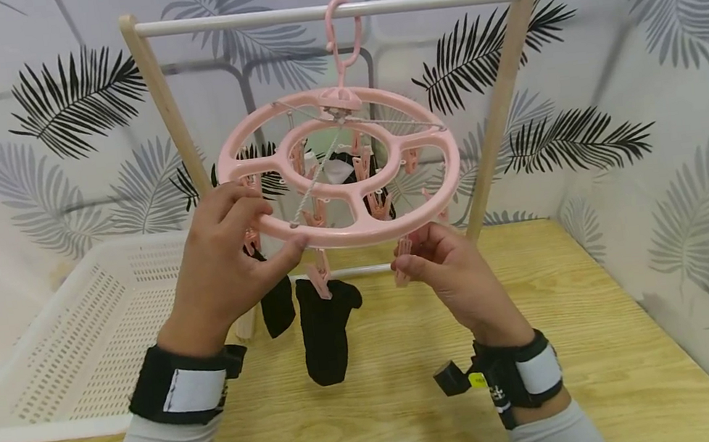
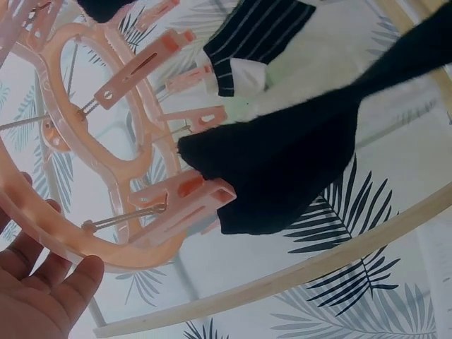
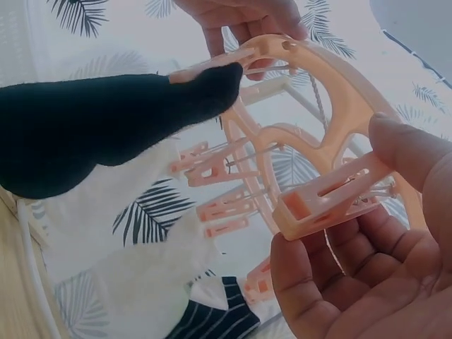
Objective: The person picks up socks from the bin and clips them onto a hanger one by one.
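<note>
A round pink clip hanger (image 1: 365,233) hangs tilted by its hook from the white bar. My left hand (image 1: 215,266) holds its rim at the near left, thumb at the front. At the near right, my right hand (image 1: 459,275) pinches a pink clip (image 3: 332,194) that dangles from the rim; nothing sits in that clip. Beside my left hand, a black sock (image 1: 324,334) hangs from another clip (image 1: 319,279). A second dark sock (image 1: 277,306) hangs farther left. Toward the far side hangs a striped sock with a white patch (image 2: 258,39), partly hidden in the head view.
A wooden rack with a white bar (image 1: 227,22) stands over the wooden table (image 1: 428,402). To the left lies a white perforated basket (image 1: 43,431), partly behind my left arm. Leaf-patterned wall covering (image 1: 670,163) is behind. More pink clips (image 1: 361,165) dangle under the hanger.
</note>
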Motion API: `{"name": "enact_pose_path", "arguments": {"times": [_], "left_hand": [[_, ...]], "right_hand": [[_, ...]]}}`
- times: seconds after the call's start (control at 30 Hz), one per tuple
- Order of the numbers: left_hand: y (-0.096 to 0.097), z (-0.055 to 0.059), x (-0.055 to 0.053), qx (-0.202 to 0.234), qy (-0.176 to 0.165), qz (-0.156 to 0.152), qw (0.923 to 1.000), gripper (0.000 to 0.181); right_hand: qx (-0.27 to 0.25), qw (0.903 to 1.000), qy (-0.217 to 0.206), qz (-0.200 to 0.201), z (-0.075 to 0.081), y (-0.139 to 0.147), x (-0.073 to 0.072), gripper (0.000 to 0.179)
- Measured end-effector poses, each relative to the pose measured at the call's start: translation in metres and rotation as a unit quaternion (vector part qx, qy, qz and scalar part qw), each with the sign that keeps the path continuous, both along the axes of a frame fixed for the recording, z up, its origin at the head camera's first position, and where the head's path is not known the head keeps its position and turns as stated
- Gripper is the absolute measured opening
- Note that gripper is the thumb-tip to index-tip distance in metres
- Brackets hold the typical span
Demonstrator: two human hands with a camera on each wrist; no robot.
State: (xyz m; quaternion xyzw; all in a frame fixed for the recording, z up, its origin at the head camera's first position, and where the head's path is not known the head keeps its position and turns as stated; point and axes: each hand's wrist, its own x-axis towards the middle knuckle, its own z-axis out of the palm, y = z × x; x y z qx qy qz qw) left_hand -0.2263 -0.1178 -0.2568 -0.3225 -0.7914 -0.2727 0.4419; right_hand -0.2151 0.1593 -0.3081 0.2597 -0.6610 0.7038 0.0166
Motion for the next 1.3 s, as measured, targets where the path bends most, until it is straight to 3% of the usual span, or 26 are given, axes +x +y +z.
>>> {"name": "enact_pose_path", "arguments": {"times": [0.63, 1.3], "left_hand": [[-0.008, -0.009, -0.006, 0.000, -0.034, 0.013, 0.9994, 0.039], [-0.014, -0.016, -0.014, 0.001, -0.076, 0.061, 0.9953, 0.034]], "right_hand": [[-0.005, 0.9999, 0.009, -0.007, -0.004, -0.007, 0.001, 0.018], [0.000, 0.9999, 0.008, -0.009, -0.006, -0.008, -0.005, 0.017]]}}
